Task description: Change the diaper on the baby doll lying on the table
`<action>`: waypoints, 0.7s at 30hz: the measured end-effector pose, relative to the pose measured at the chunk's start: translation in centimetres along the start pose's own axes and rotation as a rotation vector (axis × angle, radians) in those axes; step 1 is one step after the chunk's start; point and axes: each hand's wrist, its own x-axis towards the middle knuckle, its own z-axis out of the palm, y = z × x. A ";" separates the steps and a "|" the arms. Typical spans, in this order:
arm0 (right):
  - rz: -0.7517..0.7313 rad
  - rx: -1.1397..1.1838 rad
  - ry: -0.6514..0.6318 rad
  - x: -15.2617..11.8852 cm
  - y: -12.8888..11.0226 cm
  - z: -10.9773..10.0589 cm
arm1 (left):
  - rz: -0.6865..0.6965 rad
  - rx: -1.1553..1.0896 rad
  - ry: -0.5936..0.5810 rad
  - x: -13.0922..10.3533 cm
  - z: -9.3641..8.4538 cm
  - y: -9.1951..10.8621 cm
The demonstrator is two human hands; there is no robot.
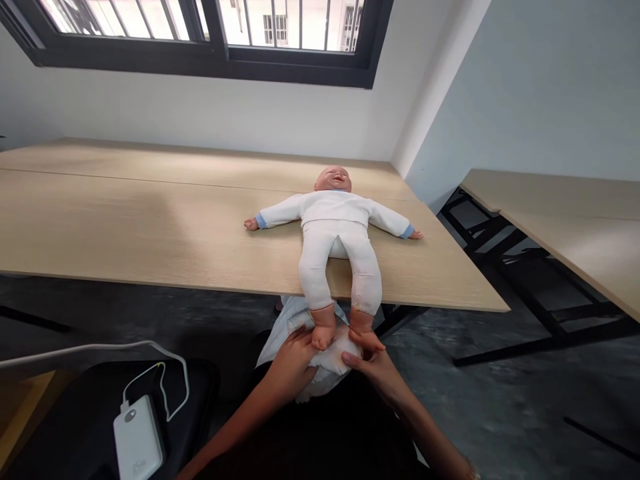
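Observation:
A baby doll (pixel 336 208) in a white top with blue cuffs lies on its back on the table, arms spread. Its soft white legs reach over the front edge, and the bare feet hang above my lap. Just under the feet is a bunched white diaper (pixel 336 355), held between my two hands. My left hand (pixel 295 357) grips its left side, with some fingers hidden behind the doll's foot. On the other side my right hand (pixel 377 370) pinches the diaper with the thumb on top, close beneath the doll's other foot. Pale cloth (pixel 275 337) hangs beside the diaper.
The wooden table (pixel 150 227) runs along the wall under a barred window (pixel 210 53). A second table (pixel 575 207) with black legs stands right. At lower left, a white power bank (pixel 139 437) with a cable lies on a black seat (pixel 75 413).

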 end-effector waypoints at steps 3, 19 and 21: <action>-0.015 -0.040 -0.047 -0.2 -0.1 0.0 | 0.052 -0.068 -0.022 -0.2 -1.1 0.0; -0.415 -0.467 0.071 -0.4 1.5 2.6 | 0.142 -0.269 -0.117 -1.4 -4.2 2.3; -0.460 -0.519 0.043 -0.5 1.4 2.2 | 0.148 -0.291 -0.129 -1.8 -5.1 2.6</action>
